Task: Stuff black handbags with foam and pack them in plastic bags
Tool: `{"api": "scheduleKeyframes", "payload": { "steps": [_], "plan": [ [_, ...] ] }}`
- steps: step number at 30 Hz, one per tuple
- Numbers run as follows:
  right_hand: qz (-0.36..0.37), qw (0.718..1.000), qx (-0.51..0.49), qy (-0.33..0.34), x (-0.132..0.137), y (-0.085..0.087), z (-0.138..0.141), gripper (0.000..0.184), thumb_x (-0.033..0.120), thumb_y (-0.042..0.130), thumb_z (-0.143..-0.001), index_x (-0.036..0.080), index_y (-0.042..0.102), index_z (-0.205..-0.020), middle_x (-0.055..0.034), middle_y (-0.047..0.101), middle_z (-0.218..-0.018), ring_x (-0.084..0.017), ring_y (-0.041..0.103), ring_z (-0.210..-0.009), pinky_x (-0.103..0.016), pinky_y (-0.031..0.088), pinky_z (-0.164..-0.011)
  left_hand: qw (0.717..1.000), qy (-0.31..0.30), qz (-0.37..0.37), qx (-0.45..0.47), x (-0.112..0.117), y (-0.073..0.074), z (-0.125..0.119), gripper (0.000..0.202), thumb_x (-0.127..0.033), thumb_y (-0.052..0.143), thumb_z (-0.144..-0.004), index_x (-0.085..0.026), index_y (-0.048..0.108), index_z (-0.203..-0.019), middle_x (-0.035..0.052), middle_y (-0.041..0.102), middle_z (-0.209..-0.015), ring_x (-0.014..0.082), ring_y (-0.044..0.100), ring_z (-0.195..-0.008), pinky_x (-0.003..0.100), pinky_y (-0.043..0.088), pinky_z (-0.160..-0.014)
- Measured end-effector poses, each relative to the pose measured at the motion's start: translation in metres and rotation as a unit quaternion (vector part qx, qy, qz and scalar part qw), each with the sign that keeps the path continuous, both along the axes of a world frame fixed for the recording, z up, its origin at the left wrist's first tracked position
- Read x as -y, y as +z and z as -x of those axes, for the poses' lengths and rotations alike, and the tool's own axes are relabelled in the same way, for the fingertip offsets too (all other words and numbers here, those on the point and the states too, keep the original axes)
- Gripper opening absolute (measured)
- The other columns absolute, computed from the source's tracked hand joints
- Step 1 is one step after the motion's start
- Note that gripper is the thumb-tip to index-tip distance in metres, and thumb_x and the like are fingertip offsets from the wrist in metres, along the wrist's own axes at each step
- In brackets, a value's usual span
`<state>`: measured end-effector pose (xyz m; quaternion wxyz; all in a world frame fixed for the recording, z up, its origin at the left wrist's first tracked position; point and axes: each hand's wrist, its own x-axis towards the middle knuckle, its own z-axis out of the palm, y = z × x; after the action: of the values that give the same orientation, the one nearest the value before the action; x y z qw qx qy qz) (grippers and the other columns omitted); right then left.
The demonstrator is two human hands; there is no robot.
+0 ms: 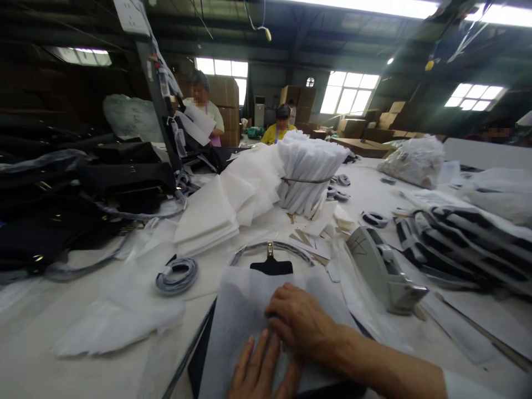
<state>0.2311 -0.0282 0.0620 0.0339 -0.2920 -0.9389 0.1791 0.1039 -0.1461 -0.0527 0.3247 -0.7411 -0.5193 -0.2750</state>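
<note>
A black bag [198, 370] lies in front of me, mostly covered by a thin white sheet [239, 299]. Above the sheet's top edge show a black flap tab [271, 267] with a gold buckle and a wrapped handle [249, 247]. My left hand [260, 368] presses flat on the sheet, fingers stretched out. Just above and to its right, my right hand [302, 321] rests on the sheet with fingers curled together; whatever may be under them is hidden. A small gold piece [283, 347] shows between the two hands.
Left of the bag are a coiled strap [177, 275] and piled black bags [124, 177]. Behind it stand fanned white sheets [224, 202] and a tied white bundle [307, 177]. A tape dispenser [382, 271] and black-and-white bags [461, 238] lie rightward. Two people work farther back.
</note>
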Motion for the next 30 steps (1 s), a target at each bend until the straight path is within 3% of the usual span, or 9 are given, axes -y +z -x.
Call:
{"api": "scheduleKeyframes", "payload": {
  "steps": [4, 7, 10, 13, 16, 19, 24, 27, 30],
  "plan": [
    [-0.033, 0.995, -0.096, -0.005, 0.001, -0.026, -0.006, 0.029, 0.019, 0.056, -0.09, 0.022, 0.067, -0.117, -0.0064, 0.065, -0.119, -0.02, 0.055, -0.113, -0.034, 0.04, -0.103, 0.996, -0.055, 0.04, -0.064, 0.001, 0.006, 0.016, 0.039, -0.035, 0.046, -0.096, -0.032, 0.053, -0.135, 0.0019, 0.069, -0.121, 0.0195, 0.064, -0.112, 0.033, 0.048, -0.101],
    [-0.03, 0.993, -0.11, 0.005, 0.002, -0.035, -0.01, 0.034, 0.019, 0.05, -0.094, 0.024, 0.062, -0.126, -0.006, 0.061, -0.13, -0.02, 0.052, -0.121, -0.036, 0.036, -0.109, 0.986, -0.099, 0.132, -0.023, 0.007, 0.025, 0.023, 0.047, -0.051, 0.046, -0.094, -0.021, 0.055, -0.129, 0.0076, 0.07, -0.118, 0.0214, 0.063, -0.113, 0.032, 0.052, -0.095],
    [-0.029, 0.995, -0.095, 0.012, 0.0, -0.038, -0.01, 0.037, 0.02, 0.046, -0.096, 0.027, 0.059, -0.13, -0.0054, 0.059, -0.136, -0.023, 0.049, -0.126, -0.045, 0.03, -0.113, 0.942, -0.094, 0.319, 0.049, 0.008, 0.071, 0.02, 0.037, -0.049, 0.055, -0.09, -0.022, 0.058, -0.116, 0.0078, 0.07, -0.116, 0.0233, 0.064, -0.111, 0.034, 0.051, -0.096],
    [-0.029, 0.996, -0.081, 0.019, -0.002, -0.041, -0.01, 0.039, 0.022, 0.046, -0.096, 0.028, 0.055, -0.134, -0.0054, 0.056, -0.14, -0.025, 0.048, -0.129, -0.051, 0.025, -0.115, 0.873, -0.078, 0.475, 0.075, -0.014, 0.126, 0.012, 0.018, -0.023, 0.053, -0.091, -0.021, 0.06, -0.107, 0.0039, 0.072, -0.101, 0.0199, 0.069, -0.089, 0.03, 0.054, -0.083],
    [-0.033, 0.996, -0.086, 0.016, -0.003, -0.042, -0.01, 0.04, 0.02, 0.047, -0.094, 0.026, 0.057, -0.132, -0.0066, 0.059, -0.135, -0.026, 0.05, -0.126, -0.053, 0.026, -0.114, 0.87, -0.022, 0.489, 0.057, -0.052, 0.15, 0.007, 0.022, -0.008, 0.046, -0.088, -0.017, 0.062, -0.101, 0.0043, 0.072, -0.092, 0.02, 0.069, -0.084, 0.029, 0.052, -0.078],
    [-0.03, 0.993, -0.113, 0.002, -0.001, -0.041, -0.009, 0.037, 0.018, 0.045, -0.095, 0.024, 0.059, -0.129, -0.0082, 0.063, -0.128, -0.025, 0.054, -0.12, -0.052, 0.028, -0.113, 0.882, 0.06, 0.461, 0.079, -0.075, 0.132, 0.007, 0.024, -0.008, 0.04, -0.092, -0.014, 0.06, -0.105, 0.0085, 0.072, -0.091, 0.0226, 0.069, -0.081, 0.032, 0.052, -0.07],
    [0.004, 0.975, -0.221, -0.039, -0.001, -0.044, -0.009, 0.03, 0.017, 0.048, -0.092, 0.019, 0.064, -0.116, -0.0092, 0.066, -0.119, -0.022, 0.057, -0.114, -0.042, 0.039, -0.107, 0.921, 0.096, 0.359, 0.112, -0.066, 0.081, 0.016, 0.021, -0.011, 0.04, -0.095, -0.018, 0.059, -0.097, 0.0071, 0.066, -0.097, 0.0215, 0.062, -0.093, 0.035, 0.049, -0.083],
    [0.061, 0.949, -0.291, -0.105, -0.008, -0.045, -0.013, 0.023, 0.022, 0.049, -0.092, 0.019, 0.07, -0.1, -0.0075, 0.071, -0.104, -0.021, 0.063, -0.1, -0.037, 0.047, -0.097, 0.951, 0.064, 0.279, 0.119, -0.061, 0.071, 0.018, 0.01, -0.017, 0.05, -0.093, -0.02, 0.06, -0.092, 0.0044, 0.062, -0.093, 0.0224, 0.057, -0.091, 0.037, 0.046, -0.083],
    [0.164, 0.913, -0.314, -0.203, -0.02, -0.039, -0.019, 0.026, 0.032, 0.049, -0.092, 0.018, 0.07, -0.1, -0.0077, 0.073, -0.102, -0.022, 0.065, -0.097, -0.036, 0.05, -0.092, 0.952, 0.057, 0.276, 0.115, -0.063, 0.072, 0.017, 0.006, -0.022, 0.054, -0.092, -0.02, 0.06, -0.093, 0.0044, 0.061, -0.097, 0.0229, 0.055, -0.095, 0.038, 0.043, -0.085]
  ]
}}
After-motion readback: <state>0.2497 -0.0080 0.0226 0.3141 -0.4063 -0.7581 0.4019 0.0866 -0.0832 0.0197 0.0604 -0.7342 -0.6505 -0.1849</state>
